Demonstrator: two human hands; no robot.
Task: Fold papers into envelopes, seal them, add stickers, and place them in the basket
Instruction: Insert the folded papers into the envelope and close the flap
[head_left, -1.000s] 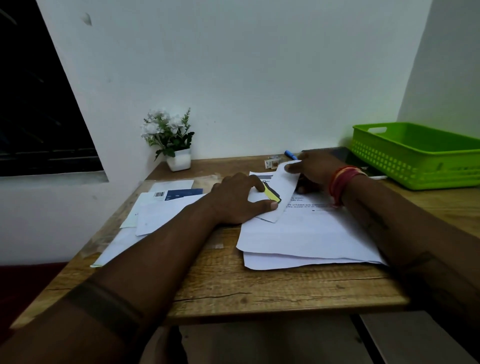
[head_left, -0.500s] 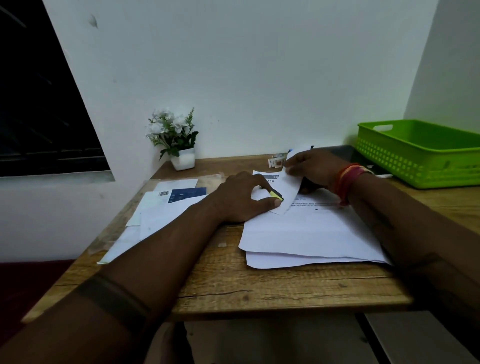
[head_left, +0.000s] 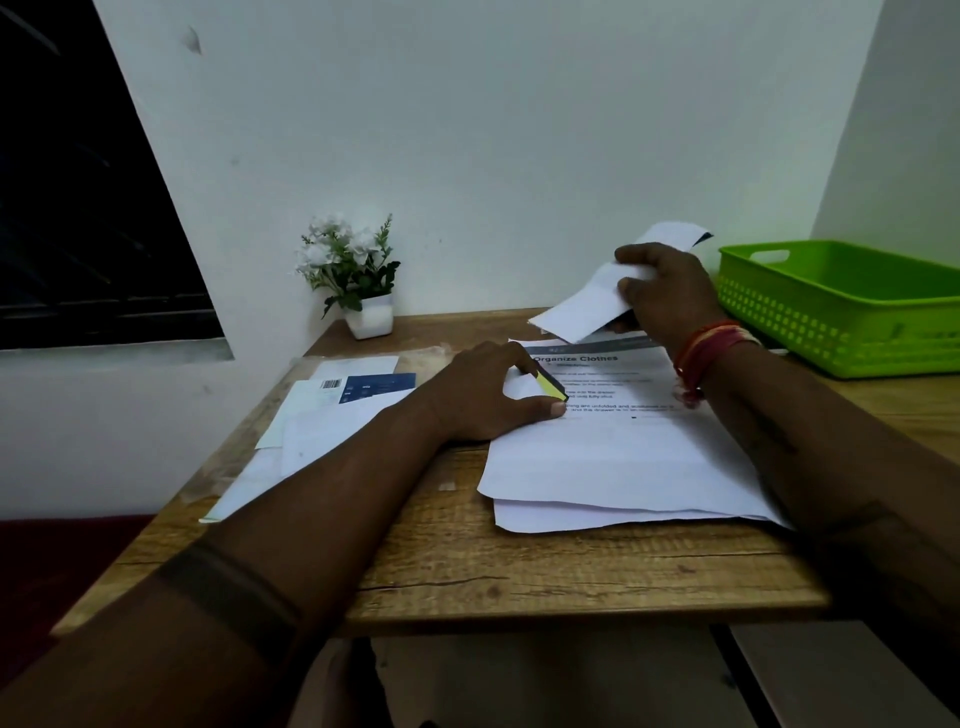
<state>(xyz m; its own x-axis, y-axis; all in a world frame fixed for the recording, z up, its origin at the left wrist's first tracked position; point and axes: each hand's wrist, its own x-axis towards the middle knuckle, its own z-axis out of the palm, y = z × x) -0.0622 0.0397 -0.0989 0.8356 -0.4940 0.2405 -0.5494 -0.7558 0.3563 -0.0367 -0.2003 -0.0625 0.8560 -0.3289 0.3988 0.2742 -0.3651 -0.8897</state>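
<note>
My right hand (head_left: 662, 293) grips a white envelope (head_left: 587, 306) and holds it tilted in the air above the far side of the table, just left of the green basket (head_left: 852, 332). My left hand (head_left: 485, 397) rests on the stack of printed sheets (head_left: 623, 457), with a small yellow and black sticker pad (head_left: 550, 385) held between forefinger and thumb. The top sheet shows a dark header and lines of text.
A small white pot of white flowers (head_left: 358, 280) stands at the back left against the wall. More white sheets and envelopes with a blue label (head_left: 332, 410) lie on the left of the wooden table (head_left: 519, 571). The basket sits on the table's right side.
My right hand has lifted the envelope off the paper stack and carried it up and to the right, toward the basket. My left hand has stayed on the stack with the sticker pad.
</note>
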